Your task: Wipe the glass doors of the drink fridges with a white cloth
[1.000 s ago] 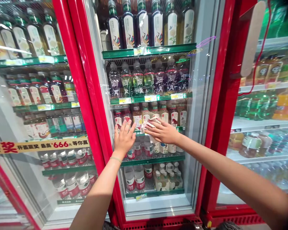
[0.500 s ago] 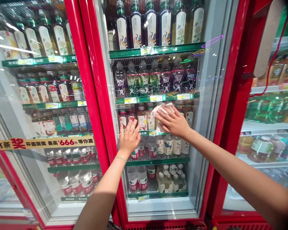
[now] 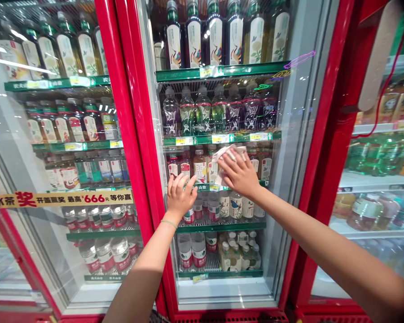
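Against the glass door point(image 3: 188, 294) of a red-framed drinks cooler, my right hand point(image 3: 239, 176) presses a crumpled white cloth point(image 3: 226, 149). Its fingers lie flat over the cloth, pinning it to the pane at mid height. To the left and a little lower, my left hand point(image 3: 182, 195) is open, with fingers spread and slightly bent at the glass; nothing is in it. A thin band circles the left wrist. Behind the pane, tea bottles point(image 3: 199, 167) stand on the shelf level with both hands. Part of the cloth is hidden under my right fingers.
The red door frame point(image 3: 138, 116) runs close to my left hand. A second glass-fronted cooler with a yellow printed strip point(image 3: 63, 199) stands on the left. On the right, a pale handle-like bar point(image 3: 379, 54) and a red cord point(image 3: 380, 96) hang before more drink shelves.
My left fingers have bent slightly more. The right hand and the cloth have shifted only a little on the glass. The whole view has moved slightly.
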Demonstrator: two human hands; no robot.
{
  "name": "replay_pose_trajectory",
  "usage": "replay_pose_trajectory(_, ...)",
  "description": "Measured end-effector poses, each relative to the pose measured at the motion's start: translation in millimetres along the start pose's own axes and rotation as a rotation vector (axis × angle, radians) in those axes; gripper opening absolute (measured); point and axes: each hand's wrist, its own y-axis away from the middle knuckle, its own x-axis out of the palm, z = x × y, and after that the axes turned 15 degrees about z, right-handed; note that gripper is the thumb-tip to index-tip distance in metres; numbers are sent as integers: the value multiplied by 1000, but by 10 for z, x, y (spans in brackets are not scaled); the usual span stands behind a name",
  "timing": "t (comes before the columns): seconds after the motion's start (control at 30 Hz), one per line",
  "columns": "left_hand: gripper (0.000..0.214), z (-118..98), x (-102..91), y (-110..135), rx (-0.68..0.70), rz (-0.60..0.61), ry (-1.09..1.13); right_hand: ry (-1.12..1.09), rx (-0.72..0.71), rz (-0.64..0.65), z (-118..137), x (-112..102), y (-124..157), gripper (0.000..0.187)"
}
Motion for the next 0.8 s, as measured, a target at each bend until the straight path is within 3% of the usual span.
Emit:
replay_pose_trajectory(0.07, 40, -3, -30, -10, -17, 39, 43, -10, -179, 103, -36, -65, 0, 75)
replay_pose_trajectory(0.13, 38, 2, -109, -45, -16, 89, 55, -32, -264, 171, -113, -143, -3, 73)
replay_pose_trajectory(0.2, 37, 38, -242, -116, 5, 144, 36, -45, -196, 160, -161, -187, -27, 71)
replay_pose_trajectory(0.3, 34, 184, -510, -280, 62, 207, -5, -52, 50, 25, -65, -146, -90, 72)
replay_pose_trajectory(0.33, 33, 256, -601, -339, 90, 222, -27, -60, 46, 7, 2, -115, -113, 73)
replay_pose_trajectory(0.47, 31, 579, -844, -499, 176, 254, -131, -61, -413, 133, 206, -37, -218, 75)
replay_pose_trajectory(0.5, 30, 648, -859, -509, 185, 251, -140, -54, -444, 139, 228, -34, -250, 75)
replay_pose_trajectory(0.63, 28, 811, -792, -461, 182, 237, -98, -69, -62, -20, 356, -4, -369, 75)
replay_pose_trajectory(0.67, 29, 826, -765, -439, 171, 232, -79, -72, -58, -30, 415, 16, -388, 76)
replay_pose_trajectory(0.8, 31, 838, -706, -361, 120, 188, -30, -24, -565, 92, 632, 79, -462, 71)
